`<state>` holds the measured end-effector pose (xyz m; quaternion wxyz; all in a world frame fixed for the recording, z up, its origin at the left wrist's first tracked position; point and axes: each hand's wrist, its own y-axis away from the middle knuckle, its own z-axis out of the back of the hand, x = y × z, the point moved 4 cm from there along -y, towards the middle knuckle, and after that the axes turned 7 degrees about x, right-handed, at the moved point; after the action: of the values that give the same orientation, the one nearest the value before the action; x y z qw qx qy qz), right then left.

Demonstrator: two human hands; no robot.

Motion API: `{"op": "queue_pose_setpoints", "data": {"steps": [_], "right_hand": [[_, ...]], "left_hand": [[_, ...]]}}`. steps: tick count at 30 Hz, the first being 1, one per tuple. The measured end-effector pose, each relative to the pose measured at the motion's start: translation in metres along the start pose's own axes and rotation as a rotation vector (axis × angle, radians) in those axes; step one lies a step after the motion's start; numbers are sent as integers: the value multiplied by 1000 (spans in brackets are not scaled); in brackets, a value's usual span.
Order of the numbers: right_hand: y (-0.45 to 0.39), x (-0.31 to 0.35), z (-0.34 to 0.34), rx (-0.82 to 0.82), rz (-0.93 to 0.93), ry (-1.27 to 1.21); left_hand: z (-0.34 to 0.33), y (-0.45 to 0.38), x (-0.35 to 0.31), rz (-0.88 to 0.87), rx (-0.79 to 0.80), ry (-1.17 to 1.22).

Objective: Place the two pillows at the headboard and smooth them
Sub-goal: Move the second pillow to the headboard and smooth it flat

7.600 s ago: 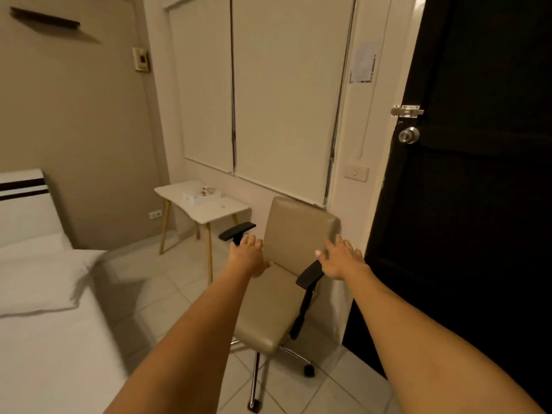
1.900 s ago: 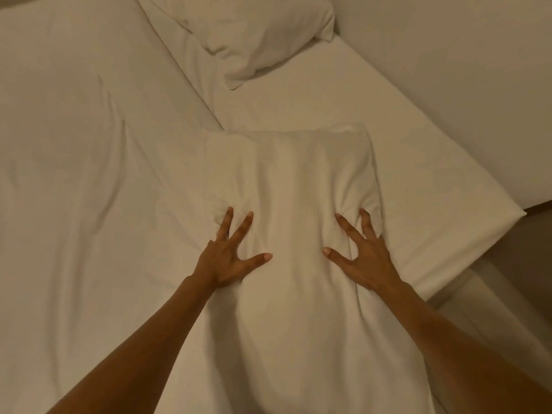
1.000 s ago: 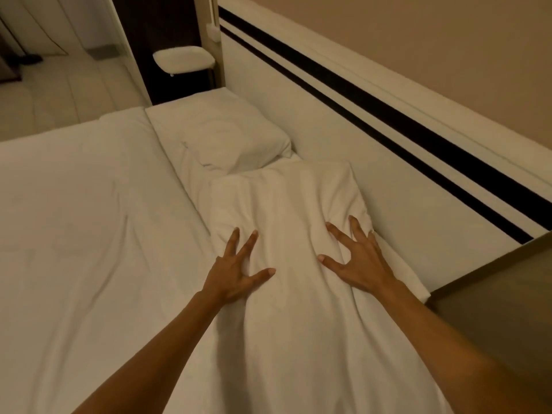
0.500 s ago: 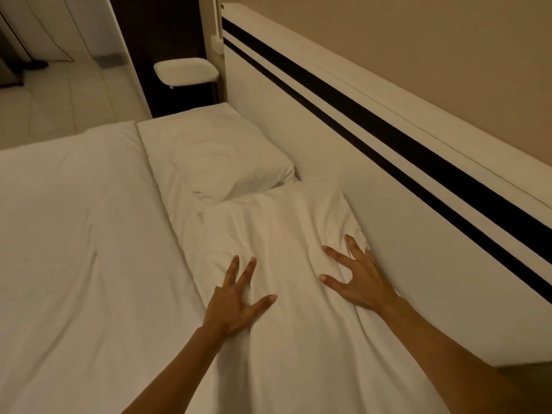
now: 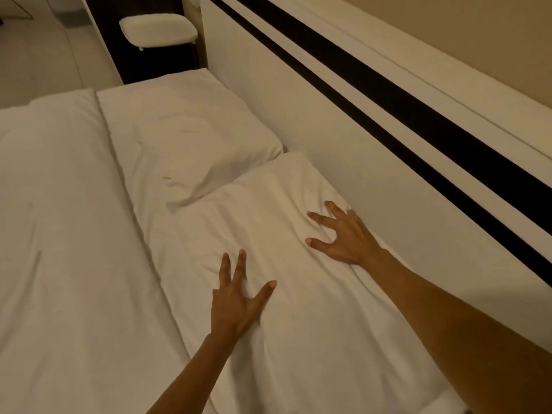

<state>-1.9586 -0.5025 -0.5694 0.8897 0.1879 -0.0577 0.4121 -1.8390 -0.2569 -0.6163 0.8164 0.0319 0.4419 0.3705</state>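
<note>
Two white pillows lie in a row along the white headboard (image 5: 343,138), which carries two black stripes. The near pillow (image 5: 298,294) is creased and its right edge touches the headboard. My left hand (image 5: 236,300) presses flat on its left half with fingers spread. My right hand (image 5: 346,237) presses flat on its right side, close to the headboard, fingers spread too. Neither hand grips the fabric. The far pillow (image 5: 185,138) lies beyond, its near corner meeting the near pillow.
A white sheet (image 5: 59,234) covers the bed to the left of the pillows. Past the bed's far end a small white shelf (image 5: 158,31) sticks out from a dark panel, with pale floor tiles (image 5: 44,49) to its left.
Both hands have slid with the near pillow towards the headboard, and its right edge now lies against it. My view has shifted closer to the far pillow.
</note>
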Motion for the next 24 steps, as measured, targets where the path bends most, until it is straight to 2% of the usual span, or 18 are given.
{"op": "queue_pose_setpoints", "data": {"steps": [5,9,11,15,17,21,24], "right_hand": [[-29,-22,0,7,-17,15],[-35,-64,-44,223,-145,53],[-35,-77,-64,275,-179,42],[-35,-79,-77,227,-188,-51],[-36,-79,-75,199,-161,-13],[-49,-67,-56,27,-102,43],[-69,-44,-37,-81,22,9]], "left_hand": [[-28,-30,-2,-7,-11,1],[-53,-49,20,13,99,-98],[-61,-52,30,30,103,-137],[-66,-51,38,72,90,-192],[-66,-50,40,93,69,-236],[-54,-61,34,210,-61,-246],[-29,-86,19,152,-173,-318]]}}
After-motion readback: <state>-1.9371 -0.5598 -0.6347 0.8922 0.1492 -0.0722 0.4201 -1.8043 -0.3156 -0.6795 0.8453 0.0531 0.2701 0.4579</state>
